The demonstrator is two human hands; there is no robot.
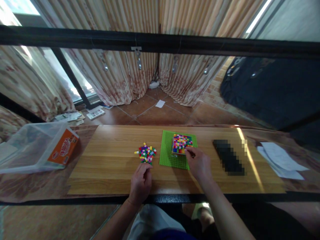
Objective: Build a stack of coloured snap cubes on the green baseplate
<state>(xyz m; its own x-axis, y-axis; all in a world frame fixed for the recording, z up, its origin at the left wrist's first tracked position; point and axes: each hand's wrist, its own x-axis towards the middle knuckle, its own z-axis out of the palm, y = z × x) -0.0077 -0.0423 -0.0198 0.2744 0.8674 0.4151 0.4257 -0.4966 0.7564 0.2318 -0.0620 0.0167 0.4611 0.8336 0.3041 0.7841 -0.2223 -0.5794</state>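
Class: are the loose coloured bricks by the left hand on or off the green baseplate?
Off. The loose bricks lie on the wooden board, with bare wood between them and the green baseplate.

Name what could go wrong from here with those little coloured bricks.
Two risks, as I judge it. The loose bricks lie in an unwalled heap on the wooden board, right by the left hand, so a careless nudge could scatter some. The right hand is at the near right corner of the multicoloured brick block on the green baseplate; too firm a push there might knock pieces out of place.
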